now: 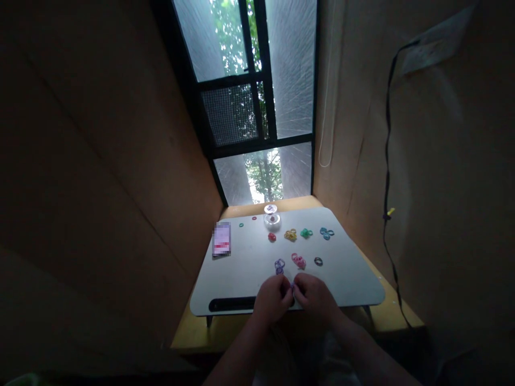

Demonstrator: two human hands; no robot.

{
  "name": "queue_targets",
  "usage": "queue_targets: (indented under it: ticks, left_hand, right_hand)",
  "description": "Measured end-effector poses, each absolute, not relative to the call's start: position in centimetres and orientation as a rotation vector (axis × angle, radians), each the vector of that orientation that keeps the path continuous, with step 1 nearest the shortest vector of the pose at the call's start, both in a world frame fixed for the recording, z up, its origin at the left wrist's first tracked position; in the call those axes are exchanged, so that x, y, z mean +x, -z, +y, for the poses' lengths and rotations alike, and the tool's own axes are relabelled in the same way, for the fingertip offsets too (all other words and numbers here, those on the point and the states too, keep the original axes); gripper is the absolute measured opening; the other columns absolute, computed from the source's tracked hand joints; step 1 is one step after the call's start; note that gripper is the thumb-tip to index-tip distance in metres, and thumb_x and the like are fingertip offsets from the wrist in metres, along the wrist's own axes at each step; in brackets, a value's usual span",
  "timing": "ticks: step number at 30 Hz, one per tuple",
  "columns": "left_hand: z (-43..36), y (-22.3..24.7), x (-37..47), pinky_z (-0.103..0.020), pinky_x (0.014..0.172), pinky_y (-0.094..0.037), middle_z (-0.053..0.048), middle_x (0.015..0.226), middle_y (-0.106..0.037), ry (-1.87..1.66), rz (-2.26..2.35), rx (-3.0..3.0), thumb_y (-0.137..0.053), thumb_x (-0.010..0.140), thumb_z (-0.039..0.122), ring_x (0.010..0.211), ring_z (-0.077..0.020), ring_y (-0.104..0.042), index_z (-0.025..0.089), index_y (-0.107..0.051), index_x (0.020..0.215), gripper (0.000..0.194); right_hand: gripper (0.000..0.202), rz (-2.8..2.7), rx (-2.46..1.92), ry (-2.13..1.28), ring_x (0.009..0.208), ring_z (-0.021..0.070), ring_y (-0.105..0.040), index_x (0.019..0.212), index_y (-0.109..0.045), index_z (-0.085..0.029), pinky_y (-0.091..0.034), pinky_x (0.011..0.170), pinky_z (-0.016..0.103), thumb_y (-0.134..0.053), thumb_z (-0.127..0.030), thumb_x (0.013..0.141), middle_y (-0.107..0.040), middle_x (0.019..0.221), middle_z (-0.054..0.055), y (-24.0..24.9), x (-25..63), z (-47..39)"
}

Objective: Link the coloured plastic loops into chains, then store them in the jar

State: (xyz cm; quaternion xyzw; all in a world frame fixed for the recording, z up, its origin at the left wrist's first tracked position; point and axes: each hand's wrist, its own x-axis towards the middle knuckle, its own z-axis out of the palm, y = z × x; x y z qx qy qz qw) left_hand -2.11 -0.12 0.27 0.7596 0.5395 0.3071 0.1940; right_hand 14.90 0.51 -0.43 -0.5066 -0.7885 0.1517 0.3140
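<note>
Over the front edge of the white lap table, my left hand [274,297] and my right hand [314,294] meet fingertip to fingertip. Both are closed in a pinch on a small purple band [292,286], mostly hidden by the fingers. Just beyond my left hand lies a little pile of purple bands [279,264]. Pink bands [298,261] are heaped past my right hand, with a dark band [318,261] to their right. Farther back sit red bands [272,237], yellow bands [290,235], green bands [306,233] and blue bands [326,233] in separate piles.
The white lap table [245,268] has a black slot [229,304] along its front. A clear round container [272,222] stands at the back. A blurred rectangular item [221,239] lies at left. A black cable [387,161] hangs on the right wall, and a window [289,69] rises ahead.
</note>
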Motion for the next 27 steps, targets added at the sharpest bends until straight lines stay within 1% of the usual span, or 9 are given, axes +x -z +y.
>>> queue_targets:
  ticks: [5,11,17,27]
  left_hand:
    - [-0.10,-0.18,-2.10,-0.026,0.061,-0.032,0.001,0.070,-0.057,-0.859,1.516,2.137,-0.057,0.084,0.025,0.065,-0.0137,-0.049,0.019,-0.055,0.075,0.010]
    - [-0.12,-0.18,-2.11,-0.026,0.063,-0.034,0.000,0.073,-0.058,-0.851,1.528,2.140,-0.057,0.083,0.024,0.068,-0.0146,-0.051,0.019,-0.056,0.077,0.008]
    - [-0.35,-0.45,-2.03,-0.026,0.062,-0.034,0.001,0.072,-0.058,-0.851,1.526,2.142,-0.057,0.083,0.024,0.067,-0.0143,-0.050,0.020,-0.055,0.076,0.009]
    - [-0.65,-0.29,-1.95,-0.027,0.064,-0.034,-0.001,0.074,-0.059,-0.833,1.527,2.158,-0.057,0.084,0.026,0.069,-0.0154,-0.052,0.020,-0.056,0.076,0.009]
  right_hand:
    - [0.012,-2.074,-1.332,-0.400,0.065,0.0147,-0.050,0.071,-0.051,-0.021,-0.030,0.062,0.027,-0.050,-0.020,0.083,-0.057,0.069,-0.001,0.45,14.89,0.55]
    - [0.012,-2.071,-1.330,-0.413,0.065,0.0146,-0.050,0.071,-0.051,-0.021,-0.030,0.062,0.026,-0.050,-0.020,0.083,-0.057,0.069,-0.001,0.34,14.87,0.55]
    - [0.012,-2.078,-1.332,-0.403,0.066,0.0151,-0.051,0.072,-0.050,-0.021,-0.031,0.063,0.027,-0.050,-0.020,0.084,-0.057,0.070,-0.001,0.67,14.93,0.49]
    - [0.015,-2.093,-1.298,-0.406,0.067,0.0152,-0.050,0.070,-0.051,-0.021,-0.031,0.063,0.027,-0.049,-0.021,0.085,-0.057,0.070,-0.001,0.90,15.03,0.30]
